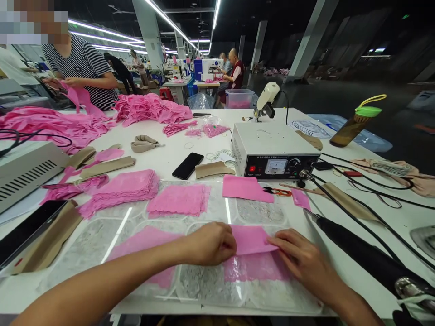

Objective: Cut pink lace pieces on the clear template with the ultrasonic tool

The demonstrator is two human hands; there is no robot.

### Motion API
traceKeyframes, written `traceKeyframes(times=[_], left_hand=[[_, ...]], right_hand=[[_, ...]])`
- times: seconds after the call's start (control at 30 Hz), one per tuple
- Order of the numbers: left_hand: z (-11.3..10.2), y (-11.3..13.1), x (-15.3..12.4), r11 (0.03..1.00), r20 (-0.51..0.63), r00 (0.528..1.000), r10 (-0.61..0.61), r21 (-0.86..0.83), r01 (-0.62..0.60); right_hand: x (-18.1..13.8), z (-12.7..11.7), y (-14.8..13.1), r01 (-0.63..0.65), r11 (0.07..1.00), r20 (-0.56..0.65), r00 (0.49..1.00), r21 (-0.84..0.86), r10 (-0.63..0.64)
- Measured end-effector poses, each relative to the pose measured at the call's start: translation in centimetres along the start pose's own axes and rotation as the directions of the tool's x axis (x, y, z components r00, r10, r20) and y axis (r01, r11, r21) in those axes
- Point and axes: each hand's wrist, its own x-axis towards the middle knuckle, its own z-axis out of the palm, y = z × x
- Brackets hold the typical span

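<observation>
A plain pink fabric piece (251,239) is held between my two hands over a clear plastic mat (265,294). My left hand (214,243) is closed in a fist at its left edge. At its right corner, my right hand (302,258) pinches the fabric between thumb and fingers. Under it lies a thinner pink lace-edged piece (256,268). Another pink piece (146,240) is partly covered by my left forearm. Beyond my hands are a stack of pink pieces (127,188), a smaller stack (178,199) and a stack of smooth pink fabric (244,188).
A black hand-held tool (356,246) with a metal tip lies at right, near a white control box (275,140). Orange-handled snips (280,192), a black phone (188,165) and a tilted bottle (353,124) are around. Across the table, a person in stripes (90,68) handles pink fabric.
</observation>
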Motion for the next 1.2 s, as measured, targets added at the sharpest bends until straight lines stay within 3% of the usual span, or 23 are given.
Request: traceKeyframes(times=[0.17,0.33,0.47,0.83,1.2], left_hand=[[2.3,0.5,-0.5,0.998,0.027,0.998,-0.061,0.037,0.06],[2.1,1.0,-0.3,0.986,0.045,0.987,-0.153,0.08,0.149],[1.9,1.5,0.0,0.976,0.068,0.978,-0.197,0.111,0.189],[1.5,2.2,0.3,0.953,0.121,0.954,-0.276,0.167,0.254],[1.5,2.8,0.0,0.934,0.12,0.945,-0.304,0.232,0.271]], right_hand=[[-1.7,-0.5,-0.8,0.108,0.993,0.013,0.994,-0.054,-0.108],[-1.6,-1.2,-1.2,0.164,0.98,0.053,0.986,-0.11,-0.159],[-1.9,-1.1,-0.9,0.202,0.974,0.017,0.979,-0.104,-0.202],[-2.6,0.0,0.1,0.17,0.985,-0.171,0.972,0.041,-0.161],[-2.4,-1.1,-0.3,0.141,0.983,-0.1,0.987,0.119,-0.13]])
